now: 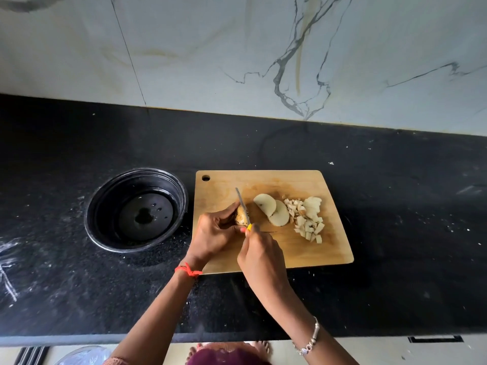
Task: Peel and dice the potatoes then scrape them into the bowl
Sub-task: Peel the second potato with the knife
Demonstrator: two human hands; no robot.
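On the wooden cutting board (290,248) my left hand (213,233) grips a piece of potato (241,216) with speckled skin. My right hand (259,255) holds a knife with a yellow handle (249,227), and its blade (242,204) lies across the potato piece. To the right lie two pale potato slices (272,210), overlapping. Further right sits a pile of diced potato (308,219). A black bowl (105,206) stands on the counter left of the board, with only a little dark liquid at its bottom.
The black speckled counter (395,233) runs left and right, its front edge near the bottom of the view. A marble-patterned wall (237,61) rises behind it. Below the counter edge I see feet on the floor (258,346).
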